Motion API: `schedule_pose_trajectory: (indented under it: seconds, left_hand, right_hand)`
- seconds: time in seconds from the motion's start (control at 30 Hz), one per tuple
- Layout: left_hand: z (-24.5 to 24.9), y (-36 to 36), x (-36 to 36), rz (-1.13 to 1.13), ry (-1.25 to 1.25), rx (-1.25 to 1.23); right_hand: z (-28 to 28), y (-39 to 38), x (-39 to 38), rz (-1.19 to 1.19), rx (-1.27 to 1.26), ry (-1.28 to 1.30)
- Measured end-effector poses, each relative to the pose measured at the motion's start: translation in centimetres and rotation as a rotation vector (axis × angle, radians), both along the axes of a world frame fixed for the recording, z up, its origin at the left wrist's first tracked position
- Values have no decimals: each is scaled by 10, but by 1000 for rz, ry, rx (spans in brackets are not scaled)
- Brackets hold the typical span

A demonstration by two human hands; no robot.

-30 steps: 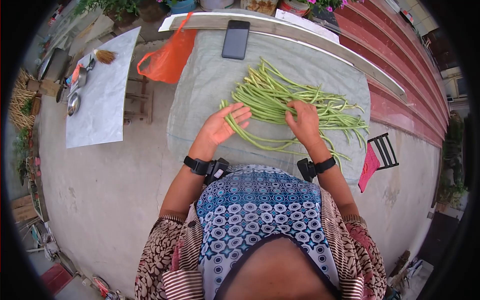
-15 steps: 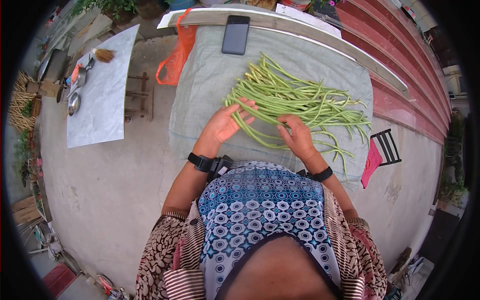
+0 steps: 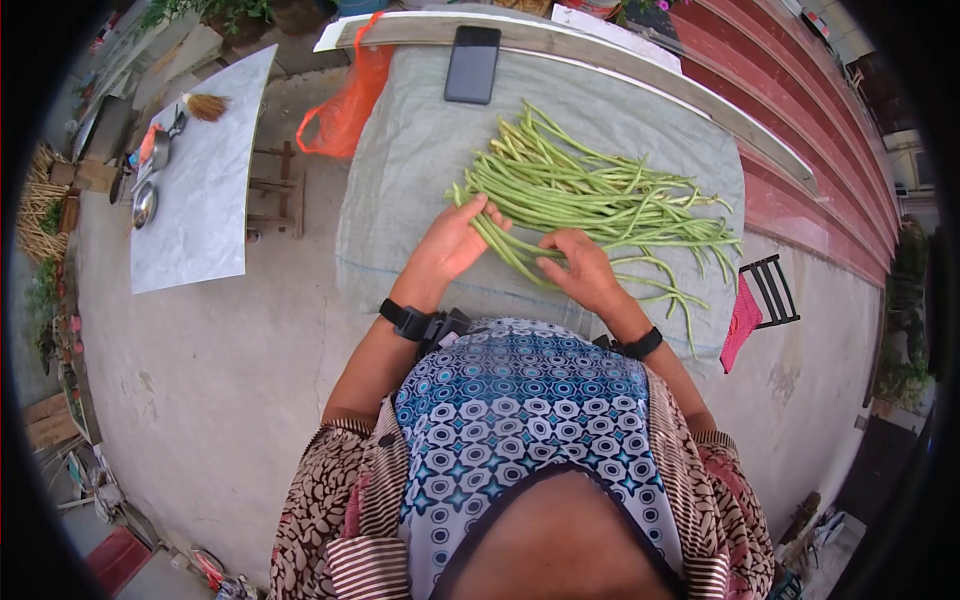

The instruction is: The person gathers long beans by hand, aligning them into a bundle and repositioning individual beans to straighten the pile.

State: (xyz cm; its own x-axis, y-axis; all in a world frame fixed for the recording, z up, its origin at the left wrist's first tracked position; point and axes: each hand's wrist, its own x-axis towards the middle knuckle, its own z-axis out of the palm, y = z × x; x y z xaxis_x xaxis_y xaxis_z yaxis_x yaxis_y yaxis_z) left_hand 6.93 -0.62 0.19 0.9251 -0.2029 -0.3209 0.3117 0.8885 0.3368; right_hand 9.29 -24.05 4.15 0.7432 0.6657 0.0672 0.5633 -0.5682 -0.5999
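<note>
The left hand [image 3: 452, 243] was curled around the near ends of a few beans [image 3: 590, 200], thumb on top. The right hand [image 3: 580, 268], just beside it, had its fingers bent and pinching the same strands. The beans lay in a loose pile on the grey cloth [image 3: 410, 160], stem ends toward the left hand and tips fanning out to the right. Off the cloth's right edge stood a black chair [image 3: 775, 290] with a pink rag [image 3: 740, 325] on it. On the white table [image 3: 205, 200] to the left were a metal bowl [image 3: 145, 205], its contents too small to tell, a pan [image 3: 160, 152] and a brush [image 3: 206, 106]. An orange bag [image 3: 345, 105] hung at the cloth's far left corner, its contents hidden. A phone [image 3: 472, 63] lay at the far edge.
</note>
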Motion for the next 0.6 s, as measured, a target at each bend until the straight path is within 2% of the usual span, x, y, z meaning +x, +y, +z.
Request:
schedule_pose_trajectory:
  seconds: [0.03,0.13,0.2,0.3,0.4,0.5,0.6]
  left_hand:
    - [1,-2,2,35,38,-19]
    - [4,-6,6,108,100,-100]
    - [0,-6,9,116,68,-189]
    - [2,-9,7,107,56,-199]
    - [37,-18,6,91,226,76]
    - [16,-14,6,-25,-36,-125]
    - [3,-3,7,-39,-13,-214]
  right_hand:
    - [2,4,-1,38,23,-89]
    - [10,12,-5,68,18,-48]
    - [10,14,-7,57,-106,21]
    - [-3,11,-3,51,-266,117]
    - [-5,12,-3,81,-306,123]
    - [2,8,-6,82,-327,95]
    - [0,-11,-1,41,-339,-27]
